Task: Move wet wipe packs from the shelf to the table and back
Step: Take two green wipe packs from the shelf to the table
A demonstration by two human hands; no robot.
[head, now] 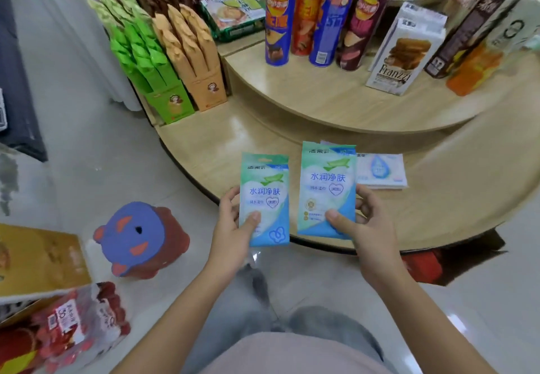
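Head view. Left hand (233,223): forearm stretched forward, thumb on the front of the first wet wipe pack (264,195), fingers behind it; pack held upright at the near edge of the lower shelf tier (453,192). Right hand (366,222): matching pose, thumb pressed on the lower front of the second wet wipe pack (327,186), fingers round its right edge; pack upright over that tier. Third pack (381,170): flat on the tier, just beyond the right-hand pack. Chip cans (306,14): upright on the far upper tier.

A small shop: a curved, tiered light-wood display shelf (336,102) carries tall crisp tubes (318,14), boxed biscuits (404,55) and rows of green and tan snack boxes (163,61).
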